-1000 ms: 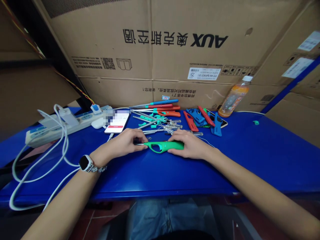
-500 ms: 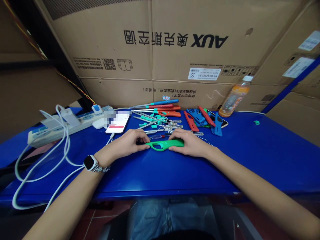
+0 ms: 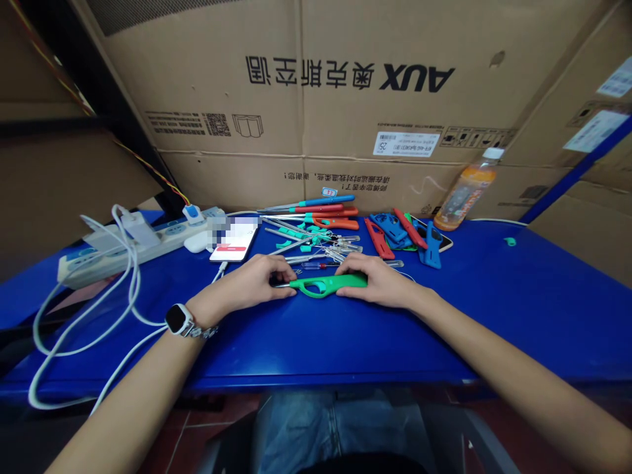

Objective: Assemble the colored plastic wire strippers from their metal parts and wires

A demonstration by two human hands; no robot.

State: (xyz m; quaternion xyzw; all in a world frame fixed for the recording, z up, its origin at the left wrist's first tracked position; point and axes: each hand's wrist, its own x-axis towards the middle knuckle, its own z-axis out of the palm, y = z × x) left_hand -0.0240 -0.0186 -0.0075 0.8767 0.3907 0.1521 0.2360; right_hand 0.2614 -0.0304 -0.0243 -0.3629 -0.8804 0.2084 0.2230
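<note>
A large cardboard box (image 3: 340,39) with its print upside down backs the blue tabletop (image 3: 336,345) at which you sit. In the head view, the green lighter casing (image 3: 340,283) lies level between your hands, near the middle of the tabletop. Your left hand (image 3: 264,280) pinches its narrow nose, where a bit of metal rod (image 3: 282,286) shows between thumb and fingers; your right hand (image 3: 370,280) closes around the broad end. Holding both ends seems meant to steady it and keep its halves together, with the loop and its teal trigger (image 3: 320,288) left uncovered.

Just beyond your fingers lies a screwdriver (image 3: 313,266), probably there for easy reach. The teal pieces (image 3: 303,248) and clear tubes (image 3: 348,249) lie heaped behind it, while the red casing (image 3: 378,238) and blue casing (image 3: 431,245) sit to the right, apparently grouped by kind. The orange lighter (image 3: 338,224) lies behind the teal pieces, near the box.

On the tabletop's left are a phone (image 3: 236,242) and a power strip (image 3: 172,230); a drink bottle (image 3: 467,194) leans against the box at the right.
</note>
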